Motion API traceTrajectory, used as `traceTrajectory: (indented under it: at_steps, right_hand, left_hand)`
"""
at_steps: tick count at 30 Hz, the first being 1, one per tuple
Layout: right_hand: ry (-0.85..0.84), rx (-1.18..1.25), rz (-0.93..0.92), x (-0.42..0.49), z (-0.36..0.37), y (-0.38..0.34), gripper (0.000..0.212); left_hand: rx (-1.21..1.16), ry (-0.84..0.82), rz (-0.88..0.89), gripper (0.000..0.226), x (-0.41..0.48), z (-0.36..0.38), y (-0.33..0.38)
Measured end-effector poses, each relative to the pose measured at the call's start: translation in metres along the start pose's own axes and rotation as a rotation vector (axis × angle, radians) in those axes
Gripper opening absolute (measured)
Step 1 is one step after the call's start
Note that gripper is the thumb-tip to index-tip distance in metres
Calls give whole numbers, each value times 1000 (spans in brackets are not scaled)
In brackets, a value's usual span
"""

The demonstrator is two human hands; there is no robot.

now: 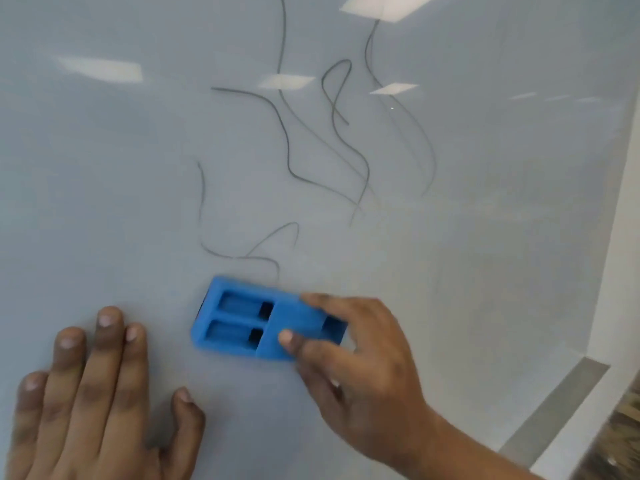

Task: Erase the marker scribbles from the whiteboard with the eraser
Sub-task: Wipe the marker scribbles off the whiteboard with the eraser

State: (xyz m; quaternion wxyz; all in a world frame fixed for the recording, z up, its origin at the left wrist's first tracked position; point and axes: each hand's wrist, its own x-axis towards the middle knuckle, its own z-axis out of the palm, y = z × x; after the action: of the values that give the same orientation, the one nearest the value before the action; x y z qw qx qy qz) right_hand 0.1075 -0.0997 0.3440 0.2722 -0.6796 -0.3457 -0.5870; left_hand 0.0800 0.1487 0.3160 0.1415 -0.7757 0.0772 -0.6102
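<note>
A blue eraser (249,318) with rectangular recesses in its back lies flat on the whiteboard (104,188), low in the middle. My right hand (360,368) grips its right end, thumb on the near edge and fingers on the far edge. Thin dark marker scribbles (332,133) loop across the board above the eraser, and the lowest curl (256,256) ends just at the eraser's top edge. My left hand (90,403) rests flat on the board at the lower left, fingers spread, holding nothing.
The whiteboard's metal frame edge (561,407) runs diagonally at the lower right, with a white wall strip (620,271) beyond it. Ceiling lights reflect on the glossy board near the top.
</note>
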Motion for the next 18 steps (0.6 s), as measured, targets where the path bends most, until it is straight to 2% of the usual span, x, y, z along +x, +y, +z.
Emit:
traceTrajectory:
  at_steps: [3, 5, 7, 11, 14, 15, 18]
  right_hand:
    - [225, 16, 297, 56, -17, 34, 33]
    - [305, 69, 390, 76, -14, 35, 33]
    - [255, 60, 326, 67, -6, 17, 31]
    - [-5, -23, -15, 13, 12, -27, 15]
    - [-59, -55, -138, 24, 2, -17, 11]
    - [-47, -51, -122, 39, -3, -10, 16]
    - [87, -24, 92, 100, -17, 12, 32]
  left_hand:
    - [4, 71, -10, 62, 2, 2, 3]
    - [-23, 158, -37, 67, 8, 1, 6]
    - [-29, 213, -47, 70, 13, -1, 10]
    - [28, 209, -27, 72, 17, -6, 9]
    - [19, 193, -60, 70, 21, -9, 10]
    - [10, 193, -88, 69, 22, -9, 13]
    - [-19, 191, -124, 66, 25, -7, 13]
